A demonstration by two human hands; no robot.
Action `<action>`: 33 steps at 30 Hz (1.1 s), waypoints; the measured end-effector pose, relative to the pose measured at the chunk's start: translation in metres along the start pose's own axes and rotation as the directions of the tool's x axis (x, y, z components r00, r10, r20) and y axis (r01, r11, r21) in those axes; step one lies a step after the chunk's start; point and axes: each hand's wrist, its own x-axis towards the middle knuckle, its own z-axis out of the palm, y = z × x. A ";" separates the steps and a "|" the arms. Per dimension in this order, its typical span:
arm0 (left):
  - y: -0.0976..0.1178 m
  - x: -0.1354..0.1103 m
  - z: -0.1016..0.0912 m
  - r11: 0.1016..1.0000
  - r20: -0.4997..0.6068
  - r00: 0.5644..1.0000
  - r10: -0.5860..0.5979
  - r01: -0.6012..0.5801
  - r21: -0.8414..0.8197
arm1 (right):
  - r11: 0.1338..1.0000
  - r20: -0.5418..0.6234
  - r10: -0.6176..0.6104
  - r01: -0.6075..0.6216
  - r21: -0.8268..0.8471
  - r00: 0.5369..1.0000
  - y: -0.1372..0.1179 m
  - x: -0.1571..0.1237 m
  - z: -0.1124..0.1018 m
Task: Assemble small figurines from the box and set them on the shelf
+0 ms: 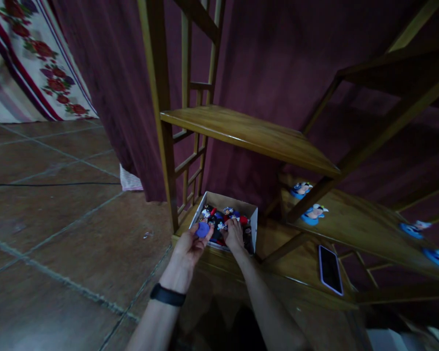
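Observation:
My left hand (192, 245) grips a purple disc (202, 229), perhaps the base of a small figurine, over the near left side of an open cardboard box (253, 222). Several small figurines (219, 214) in red, white, blue and black lie jumbled inside. My right hand (234, 235) reaches into the box with its fingers bent down among the figurines. Its fingertips are partly hidden, and whether they hold a piece cannot be made out. The box stands on the bottom board of a wooden shelf unit.
A wooden shelf board (249, 134) juts out above the box. Blue-based figurines (313, 214) stand on the board to the right. Below them lies a phone (330, 269) in a purple case. A dark curtain (106, 87) hangs at left, and a cable (51, 185) crosses the tiled floor.

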 end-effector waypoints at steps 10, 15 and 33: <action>-0.015 -0.003 0.003 0.988 0.061 0.998 -0.026 0.017 0.152 | 0.500 0.252 0.044 -0.240 0.832 0.967 -0.038 -0.042 -0.074; -0.030 -0.009 0.003 0.972 0.093 0.994 -0.052 0.029 0.233 | 0.530 0.205 0.092 -0.222 0.818 0.974 -0.035 -0.050 -0.081; -0.059 -0.013 -0.002 0.968 0.142 0.989 0.027 -0.061 0.245 | 0.856 0.001 -0.012 0.010 0.518 1.000 -0.019 -0.048 -0.065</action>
